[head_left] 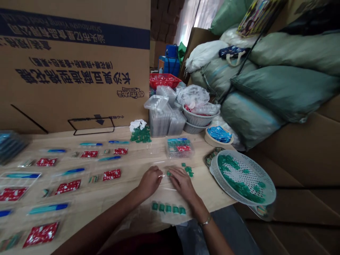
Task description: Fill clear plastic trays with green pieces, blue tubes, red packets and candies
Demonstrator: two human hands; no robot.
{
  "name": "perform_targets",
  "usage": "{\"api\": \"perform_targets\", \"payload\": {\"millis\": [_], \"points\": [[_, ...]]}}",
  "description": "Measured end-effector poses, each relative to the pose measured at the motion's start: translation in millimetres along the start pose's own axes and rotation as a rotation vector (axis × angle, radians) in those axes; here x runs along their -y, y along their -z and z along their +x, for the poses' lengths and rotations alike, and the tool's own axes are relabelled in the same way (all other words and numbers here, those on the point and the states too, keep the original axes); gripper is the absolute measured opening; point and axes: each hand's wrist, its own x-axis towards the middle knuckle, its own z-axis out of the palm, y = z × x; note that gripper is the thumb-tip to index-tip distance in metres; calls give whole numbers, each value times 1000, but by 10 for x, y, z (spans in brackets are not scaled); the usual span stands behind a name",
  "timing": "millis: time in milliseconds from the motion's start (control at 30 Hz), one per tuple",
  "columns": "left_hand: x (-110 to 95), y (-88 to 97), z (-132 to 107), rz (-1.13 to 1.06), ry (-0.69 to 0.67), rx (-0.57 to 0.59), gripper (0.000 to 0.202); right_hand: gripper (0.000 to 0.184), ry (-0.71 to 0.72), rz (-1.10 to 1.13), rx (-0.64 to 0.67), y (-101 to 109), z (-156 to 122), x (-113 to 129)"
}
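My left hand (150, 181) and my right hand (182, 181) rest close together on the wooden table (106, 198), fingers curled over a clear plastic tray (164, 168) that is hard to make out. A small green piece (168, 173) sits between my fingertips. More loose green pieces (189, 170) lie just right of my right hand. A row of several green pieces (168, 208) sits in clear packaging near the table's front edge, below my hands.
Clear trays with blue pens and red packets (68, 186) cover the table's left. A white perforated basket of green pieces (244, 177) overhangs the right edge. A filled pack (180, 147), stacked clear trays (164, 122), a large cardboard box (74, 63) and sacks (281, 88) stand behind.
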Motion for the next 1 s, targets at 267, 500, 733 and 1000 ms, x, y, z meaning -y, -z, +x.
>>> {"api": "perform_targets", "payload": {"millis": [267,500,733,1000], "points": [[-19,-339,427,-67,-189,67,24,22,-463,26,-247,323,-421,-193],[176,-302,381,-176,-188,52,17,23,-429,-210,-100,286,-381,9],[299,-343,301,-370,-163,18,29,17,-252,-94,79,52,-81,276],[73,-157,104,-149,-275,4,27,11,-411,29,45,-30,-120,227]]}}
